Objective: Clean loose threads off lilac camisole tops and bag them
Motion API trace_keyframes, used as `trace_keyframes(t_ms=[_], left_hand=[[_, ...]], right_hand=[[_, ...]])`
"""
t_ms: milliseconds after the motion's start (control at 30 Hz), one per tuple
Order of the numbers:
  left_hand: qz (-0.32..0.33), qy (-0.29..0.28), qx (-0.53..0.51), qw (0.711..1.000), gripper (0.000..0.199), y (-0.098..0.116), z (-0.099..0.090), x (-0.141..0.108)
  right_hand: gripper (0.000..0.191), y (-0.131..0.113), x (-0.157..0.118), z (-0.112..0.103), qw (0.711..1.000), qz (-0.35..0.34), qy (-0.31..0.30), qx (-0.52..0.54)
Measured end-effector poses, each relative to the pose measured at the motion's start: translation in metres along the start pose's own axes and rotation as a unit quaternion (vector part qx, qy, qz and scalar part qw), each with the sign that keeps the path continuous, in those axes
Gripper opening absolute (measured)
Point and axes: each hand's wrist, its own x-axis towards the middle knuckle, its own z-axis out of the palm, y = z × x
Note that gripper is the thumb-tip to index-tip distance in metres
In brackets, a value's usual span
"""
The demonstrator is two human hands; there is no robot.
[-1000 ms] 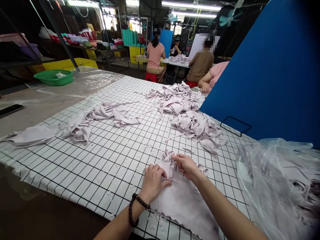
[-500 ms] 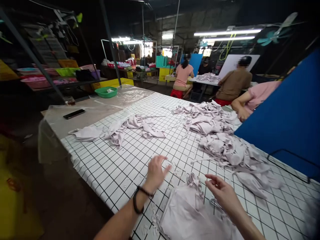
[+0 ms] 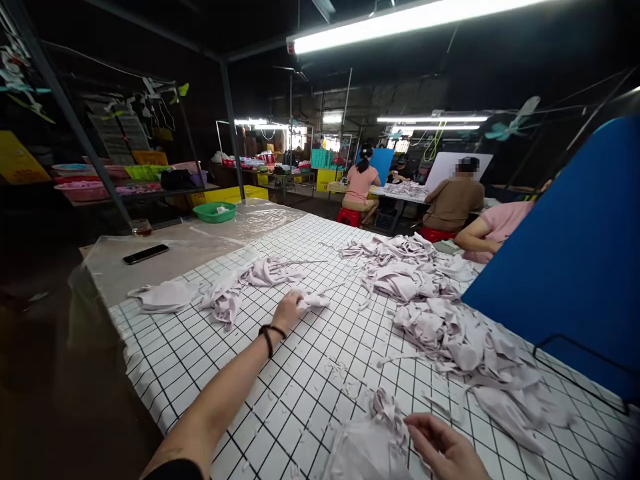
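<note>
Left hand (image 3: 289, 312) reaching across the bench (image 3: 195, 340), fingers curled down against a pale cloth piece (image 3: 316, 301); impossible to tell whether clamped on it or only touching. Right hand (image 3: 447, 450) by the near edge, thumb and forefinger slightly apart at the tips, close against the bunched strips of the front cloth (image 3: 367, 450); any grip on the fabric unclear. Front cloth lying toward the near edge, partly cut off from view, bunched strips at its far end. Pale cloth piece at the inner end of a loose row of similar cloths (image 3: 225, 300), stretching out toward the left edge. Dark bracelet (image 3: 269, 343) around the left wrist.

Small scraps (image 3: 336, 367) scattered just beyond the front cloth. Large heap (image 3: 440, 327) of the same fabric along the right edge, beside a slanting blue board (image 3: 560, 280) with a black wire stand (image 3: 560, 336) at its foot. Phone (image 3: 146, 254) near the left corner; beyond it, at the far edge, a glass (image 3: 141, 229) of brown liquid and a green basin (image 3: 215, 212).

Farther off, a person in a pink top (image 3: 361, 183) and a person in a brown top (image 3: 456, 200), both seated.
</note>
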Motion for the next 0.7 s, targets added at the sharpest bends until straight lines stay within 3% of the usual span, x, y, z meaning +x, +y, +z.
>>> trace_keyframes(t_ms=[100,233,300,367,500,600,700], left_hand=[[0.050,-0.005,-0.047,0.998,0.026,0.011,0.002,-0.054],[0.094,0.003,-0.179,0.979,0.037,0.023,-0.002,-0.124],[0.083,0.002,-0.198,0.977,0.041,0.023,-0.007,-0.148],[0.062,0.012,-0.205,0.977,0.042,0.016,-0.012,-0.163],[0.047,0.044,-0.211,0.975,0.036,-0.004,-0.022,-0.181],[0.089,0.028,-0.177,0.980,0.030,-0.014,-0.026,-0.190],[0.113,-0.009,-0.096,0.989,0.024,-0.016,-0.027,-0.196]], right_hand=[[0.033,-0.015,0.025,0.027,0.997,-0.051,0.030,-0.045],[0.050,-0.044,0.059,0.091,0.979,-0.141,0.012,-0.144],[0.025,-0.055,0.069,0.116,0.968,-0.167,-0.015,-0.187],[0.019,-0.060,0.074,0.125,0.970,-0.164,-0.055,-0.171],[0.022,-0.057,0.086,0.100,0.990,-0.100,-0.098,-0.019],[0.019,-0.044,0.108,0.061,0.996,-0.045,-0.019,0.069],[0.017,-0.029,0.128,0.032,0.996,-0.010,0.084,0.034]])
